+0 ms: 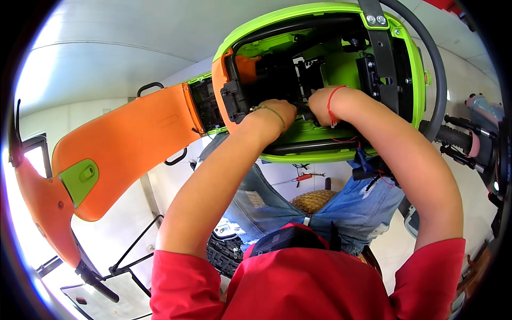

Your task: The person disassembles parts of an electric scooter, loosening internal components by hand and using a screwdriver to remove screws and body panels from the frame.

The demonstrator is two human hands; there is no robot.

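Reaching into green-rimmed compartment (320, 158), upper centre of frame: left hand (281, 113) and right hand (320, 106) curled, fingertips hidden; I cannot tell the grip. I'd work slowly, steadily.

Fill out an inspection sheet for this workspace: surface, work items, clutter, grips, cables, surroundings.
Surface: pale smooth floor, partly hidden by the person and equipment.
Work items: bright-green plastic vehicle body with an open, dark compartment; long curved orange plastic panel to its left.
Clutter: slim red-handled tool, seen below the body.
Grips: left grip and right grip, bare hands, both reach into the compartment; fingertips hidden, hold unclear.
Cables: thin red wire at the body's near edge; dark blue-and-black wire bundle hanging there.
Surroundings: black knobbly rubber tyre at right; brown woven seat between the person's legs.
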